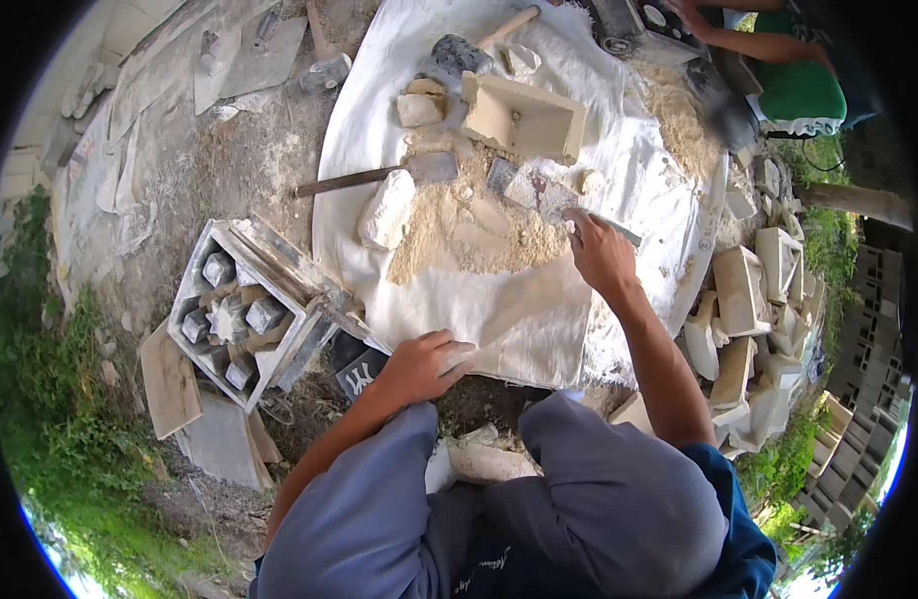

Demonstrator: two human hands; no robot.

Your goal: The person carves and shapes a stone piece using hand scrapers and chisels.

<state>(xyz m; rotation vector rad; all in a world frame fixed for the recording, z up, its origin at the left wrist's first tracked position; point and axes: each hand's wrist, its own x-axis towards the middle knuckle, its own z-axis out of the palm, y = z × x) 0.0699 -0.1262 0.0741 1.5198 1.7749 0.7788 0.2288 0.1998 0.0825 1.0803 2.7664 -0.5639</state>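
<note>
My right hand [607, 256] is closed on a long, flat, dusty grey tool [547, 193] with a reddish mark, lying over the white sheet [499, 329]. Its exact kind is hard to tell. At the sheet's near edge, my left hand [419, 367] has curled fingers with a pale, dusty shape at their tips, possibly a bit of stone. Tan powder and chips [479, 235] lie between the hands. Beyond them a hollow block [527, 118] rests on its side. A white stone [387, 210] and a wooden-handled flat tool [379, 178] are farther left.
A mallet with a dark head [461, 54] lies at the far side. On the left stands a mould-like frame [262, 384] holding several dark pieces. Pale hollow blocks [741, 290] are piled at right. Another person's arm [758, 43] shows at top right.
</note>
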